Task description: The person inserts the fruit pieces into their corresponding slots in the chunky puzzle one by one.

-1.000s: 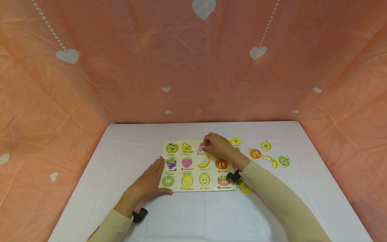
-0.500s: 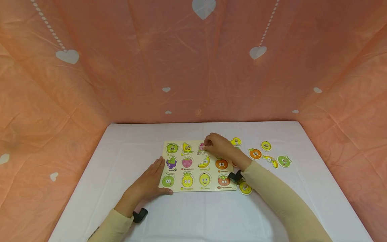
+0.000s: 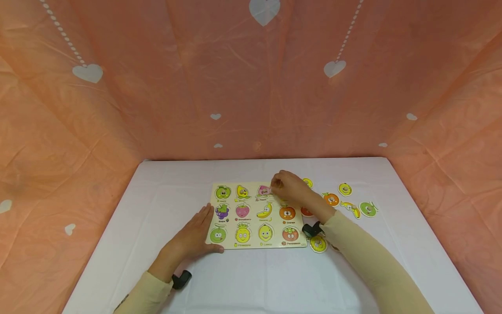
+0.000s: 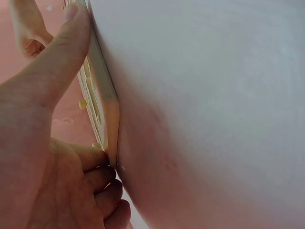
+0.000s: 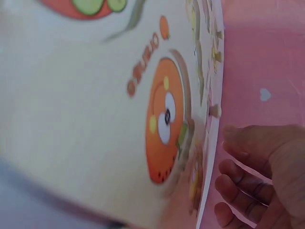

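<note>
Observe fingers of right hand [image 3: 291, 187]: loosely curled, empty, just beside peach [image 3: 264, 191], seated near far edge of board [image 3: 254, 225]. Note left hand [image 3: 194, 237] spread around near-left corner. Treat placement as likely complete; next, probably collect loose orange [image 3: 331, 199] toward right edge of table [image 3: 415, 261].

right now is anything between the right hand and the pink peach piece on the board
Nothing visible: the right hand is just to the right of the pink peach piece on the board, and the loose orange piece lies on the hand's other side.
</note>
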`<state>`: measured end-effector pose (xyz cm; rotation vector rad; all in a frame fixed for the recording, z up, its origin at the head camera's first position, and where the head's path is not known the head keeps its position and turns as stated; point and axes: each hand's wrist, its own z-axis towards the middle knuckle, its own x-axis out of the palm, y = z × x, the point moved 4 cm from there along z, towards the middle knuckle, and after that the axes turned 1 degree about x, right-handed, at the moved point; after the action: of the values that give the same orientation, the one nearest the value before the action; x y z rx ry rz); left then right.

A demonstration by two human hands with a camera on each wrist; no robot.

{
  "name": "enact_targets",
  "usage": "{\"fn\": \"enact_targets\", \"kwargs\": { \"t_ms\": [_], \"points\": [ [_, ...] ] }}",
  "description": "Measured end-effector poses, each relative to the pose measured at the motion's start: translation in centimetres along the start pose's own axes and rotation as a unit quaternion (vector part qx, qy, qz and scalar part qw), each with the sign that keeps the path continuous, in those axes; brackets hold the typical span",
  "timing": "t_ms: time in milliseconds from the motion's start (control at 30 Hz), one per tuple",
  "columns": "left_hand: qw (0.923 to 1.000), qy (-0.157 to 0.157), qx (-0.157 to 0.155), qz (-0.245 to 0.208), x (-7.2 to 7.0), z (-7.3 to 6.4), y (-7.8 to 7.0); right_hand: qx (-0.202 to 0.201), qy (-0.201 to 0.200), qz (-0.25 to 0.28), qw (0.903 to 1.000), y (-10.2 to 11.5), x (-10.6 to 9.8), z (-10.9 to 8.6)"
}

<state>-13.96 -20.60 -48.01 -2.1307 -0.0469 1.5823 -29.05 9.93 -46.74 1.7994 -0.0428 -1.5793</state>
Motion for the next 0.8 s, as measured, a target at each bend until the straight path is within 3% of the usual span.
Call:
{"fn": "enact_targets", "kwargs": {
  "t_ms": [800],
  "points": [
    [1.0,0.003,0.002,-0.001,0.0,0.2,0.0,0.039,-0.049,0.033,0.9975,-3.2,-4.0,-2.4]
  ]
}}
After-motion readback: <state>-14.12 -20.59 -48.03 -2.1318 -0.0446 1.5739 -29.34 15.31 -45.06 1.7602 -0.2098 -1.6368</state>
